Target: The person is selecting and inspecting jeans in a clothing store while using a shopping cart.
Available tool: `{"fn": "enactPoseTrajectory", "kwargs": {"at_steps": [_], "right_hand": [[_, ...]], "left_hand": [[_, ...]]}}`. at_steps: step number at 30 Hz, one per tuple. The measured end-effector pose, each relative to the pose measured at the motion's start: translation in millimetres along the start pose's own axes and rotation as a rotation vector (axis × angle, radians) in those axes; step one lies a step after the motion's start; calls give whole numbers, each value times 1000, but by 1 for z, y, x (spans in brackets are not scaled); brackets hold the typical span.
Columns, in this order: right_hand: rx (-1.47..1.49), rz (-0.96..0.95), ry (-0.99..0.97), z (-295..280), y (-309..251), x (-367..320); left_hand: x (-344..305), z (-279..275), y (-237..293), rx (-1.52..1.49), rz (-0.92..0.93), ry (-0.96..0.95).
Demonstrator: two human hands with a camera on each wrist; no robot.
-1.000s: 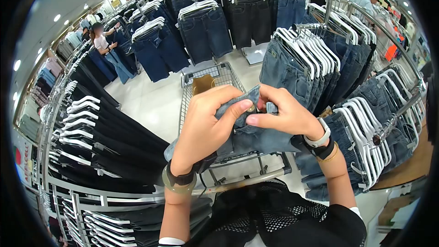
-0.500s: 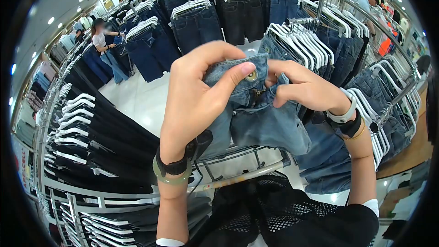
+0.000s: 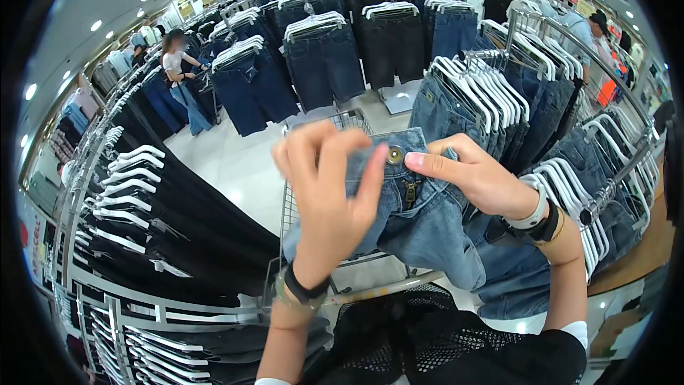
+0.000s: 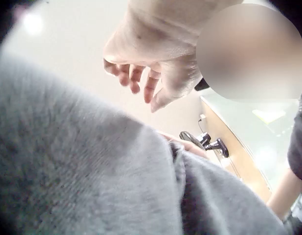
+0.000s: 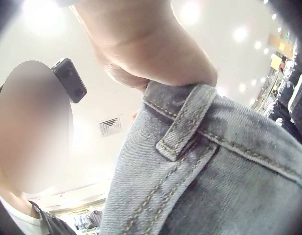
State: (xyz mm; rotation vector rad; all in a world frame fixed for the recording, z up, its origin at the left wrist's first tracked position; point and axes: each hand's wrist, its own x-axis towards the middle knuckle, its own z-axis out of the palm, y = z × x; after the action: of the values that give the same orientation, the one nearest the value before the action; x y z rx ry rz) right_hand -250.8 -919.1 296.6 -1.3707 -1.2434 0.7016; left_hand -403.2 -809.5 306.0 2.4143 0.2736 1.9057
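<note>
and here are the blue denim bottoms [image 3: 427, 235], held up at the waistband in front of the wearer, over the shopping cart [image 3: 288, 207], with the round metal button [image 3: 394, 155] facing up and the zipper [image 3: 410, 192] just below it. the right hand [image 3: 491, 178] has the waistband pinched, thumb on the front beside the button, its other fingers tucked mostly out of sight behind the denim. over on the other side, the left hand [image 3: 324, 189] hovers, fingers spread and loosely bent, blurred in the head view, gripping nothing; the left wrist view shows them up off the cloth. left of the cart, black trousers [image 3: 206, 235] hang in a long row; to the right, jeans [image 3: 431, 107] crowd a metal rack [image 3: 556, 25] on white hangers [image 3: 491, 93]. farther off, a person [image 3: 174, 71] in a pale top stands by more dark denim.
</note>
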Motion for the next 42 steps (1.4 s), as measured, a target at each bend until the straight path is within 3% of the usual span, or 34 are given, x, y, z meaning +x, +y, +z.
{"fn": "enactPoseTrajectory", "kwargs": {"at_steps": [2, 4, 6, 9, 15, 18, 23, 29, 31, 34, 39, 41, 42], "right_hand": [[36, -125, 108, 3, 3, 3], [156, 48, 24, 4, -9, 2], [215, 135, -46, 7, -9, 1], [233, 88, -35, 14, -14, 2], [295, 30, 40, 19, -30, 12], [177, 76, 14, 8, -34, 14], [117, 53, 32, 0, -37, 18], [-100, -166, 28, -8, -58, 29], [-137, -142, 23, -12, -70, 26], [-486, -404, 63, -13, -85, 21], [-550, -326, 11, -16, -77, 24], [-469, -445, -52, -19, -62, 32], [-462, -381, -94, -23, -56, 35]], "left_hand": [[-19, -16, 9, -131, -68, -74], [-29, -22, 15, -267, -140, -153], [-33, -17, 23, -282, -396, -204], [-35, -10, 27, -243, -466, -193], [-35, 3, 25, -232, -426, -134], [-30, 6, 26, -239, -462, -109], [-20, 10, 20, -566, -593, -134], [-8, 15, 12, -743, -601, -177], [0, 11, 15, -837, -648, -213], [2, 10, 23, -961, -754, -228], [-13, 12, 21, -1150, -887, -288], [-19, 18, 18, -1167, -876, -268], [-22, 21, 18, -1184, -864, -242]]}}
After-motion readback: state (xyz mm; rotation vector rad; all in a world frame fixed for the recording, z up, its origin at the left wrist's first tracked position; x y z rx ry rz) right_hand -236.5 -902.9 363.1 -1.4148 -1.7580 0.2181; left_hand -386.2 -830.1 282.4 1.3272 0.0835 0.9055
